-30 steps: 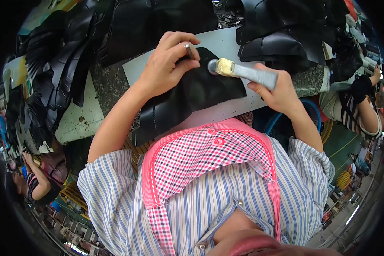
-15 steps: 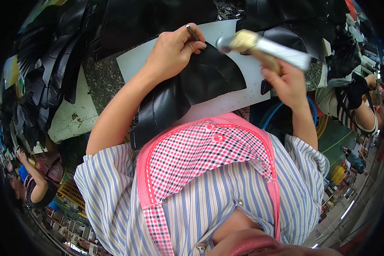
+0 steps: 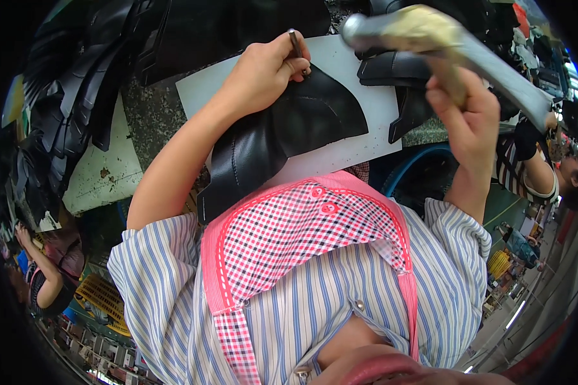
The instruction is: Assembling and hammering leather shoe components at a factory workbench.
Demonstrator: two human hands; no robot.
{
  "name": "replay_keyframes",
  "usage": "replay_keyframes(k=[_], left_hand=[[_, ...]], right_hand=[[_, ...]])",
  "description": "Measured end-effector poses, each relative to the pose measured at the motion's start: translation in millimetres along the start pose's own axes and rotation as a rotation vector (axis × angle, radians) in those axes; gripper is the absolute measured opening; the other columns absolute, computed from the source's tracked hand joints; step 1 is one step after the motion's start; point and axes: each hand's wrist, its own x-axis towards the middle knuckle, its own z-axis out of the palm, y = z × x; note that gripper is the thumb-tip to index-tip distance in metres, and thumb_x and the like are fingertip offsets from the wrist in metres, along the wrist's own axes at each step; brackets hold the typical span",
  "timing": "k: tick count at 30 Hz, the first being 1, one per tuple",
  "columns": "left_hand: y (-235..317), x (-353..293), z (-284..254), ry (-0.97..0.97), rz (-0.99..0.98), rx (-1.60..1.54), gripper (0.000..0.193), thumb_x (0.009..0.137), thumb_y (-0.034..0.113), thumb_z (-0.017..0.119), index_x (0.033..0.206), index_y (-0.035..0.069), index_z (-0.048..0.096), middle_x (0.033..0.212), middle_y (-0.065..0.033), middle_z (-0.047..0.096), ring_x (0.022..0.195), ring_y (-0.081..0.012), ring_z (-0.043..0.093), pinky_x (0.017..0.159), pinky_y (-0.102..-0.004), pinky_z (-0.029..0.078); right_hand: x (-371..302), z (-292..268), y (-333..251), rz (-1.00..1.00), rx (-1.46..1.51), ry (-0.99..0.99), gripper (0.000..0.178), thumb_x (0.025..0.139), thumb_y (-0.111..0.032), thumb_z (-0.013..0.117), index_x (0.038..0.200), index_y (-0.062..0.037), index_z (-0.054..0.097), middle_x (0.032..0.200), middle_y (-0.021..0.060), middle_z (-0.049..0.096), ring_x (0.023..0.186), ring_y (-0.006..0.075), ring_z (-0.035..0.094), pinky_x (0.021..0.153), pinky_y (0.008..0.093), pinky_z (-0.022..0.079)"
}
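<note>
While only the head view is on hand, all lines below come from it.

Left hand: left hand (image 3: pixel 260 77) closed around a thin metal punch (image 3: pixel 296 48), pinched between thumb and fingers, tip down on the black leather piece (image 3: pixel 289 128); heel of hand rests on that leather.

Right hand: right hand (image 3: pixel 465 119) fisted around the handle of a hammer (image 3: pixel 430 32), raised above the table, well clear of the punch; hammer head blurred, pale yellowish middle, grey metal end pointing left.

Leather piece: curved black cutout, lies flat on the white cutting board (image 3: pixel 366 102), lower end hangs over the near edge toward the apron.

Cutting board: on a speckled stone tabletop (image 3: pixel 151 115), just in front of the person.

Surroundings: heaps of black leather parts (image 3: pixel 77 96) at left and top; more black pieces (image 3: pixel 392 67) right of the board, under the hammer.

Clothing: striped shirt (image 3: pixel 173 289), pink checked apron (image 3: pixel 289 237).

Others: one person (image 3: pixel 51 276) low left, another person's arm (image 3: pixel 533 160) at right, both well apart from the board.
</note>
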Motion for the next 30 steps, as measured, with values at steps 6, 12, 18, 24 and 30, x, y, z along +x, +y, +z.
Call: replay_keyframes(k=[6,12,18,24,30], left_hand=[[6.2,-1.9,-0.8,-0.15,0.124,0.239,0.008,0.079,-0.001,0.049,0.086,0.001,0.048,0.074,-0.0086,0.059,0.071,-0.0167,0.06,0.064,-0.0269,0.046],[0.4,-1.7,-0.8,-0.023,0.03,0.145,0.007,0.08,0.004,0.05,0.085,0.0,0.048,0.069,-0.0115,0.059,0.064,-0.0191,0.06,0.059,-0.0274,0.047],[24.4,44.4,-54.6,0.461,0.462,0.756,0.008,0.079,0.009,0.054,0.081,0.001,0.053,0.089,-0.0107,0.056,0.092,-0.0222,0.052,0.077,-0.0303,0.041],[-3.7,28.0,-67.0,0.337,0.393,0.776,0.009,0.072,0.005,0.058,0.078,0.002,0.053,0.1,-0.0113,0.054,0.095,-0.0299,0.05,0.083,-0.0362,0.037],[90.5,-1.4,-71.9,0.146,0.442,0.04,0.005,0.075,0.004,0.06,0.076,0.001,0.055,0.063,-0.0004,0.051,0.06,-0.0069,0.05,0.063,-0.0217,0.041]], right_hand=[[6.4,6.5,-5.1,-0.184,0.439,0.218,0.015,0.079,-0.012,0.06,0.08,0.0013,0.055,0.063,0.0004,0.054,0.051,0.0042,0.043,0.045,0.0189,0.032],[3.2,22.7,16.8,0.044,-0.156,-0.188,0.02,0.077,-0.011,0.061,0.094,-0.0005,0.056,0.07,0.0018,0.057,0.063,0.0095,0.051,0.058,0.0198,0.041],[-11.6,90.2,36.1,0.137,-0.379,-0.068,0.036,0.055,-0.02,0.076,0.072,-0.0055,0.048,0.067,0.0115,0.052,0.063,0.0298,0.054,0.055,0.0367,0.041],[11.6,27.4,21.0,-0.135,-0.249,0.078,0.014,0.061,-0.005,0.06,0.071,-0.0061,0.05,0.062,0.0113,0.052,0.059,0.0294,0.054,0.052,0.034,0.041],[46.6,-95.8,84.7,-0.059,-1.031,0.503,0.027,0.072,-0.028,0.063,0.091,-0.0094,0.058,0.091,0.0058,0.058,0.082,0.0263,0.056,0.067,0.0323,0.043]])
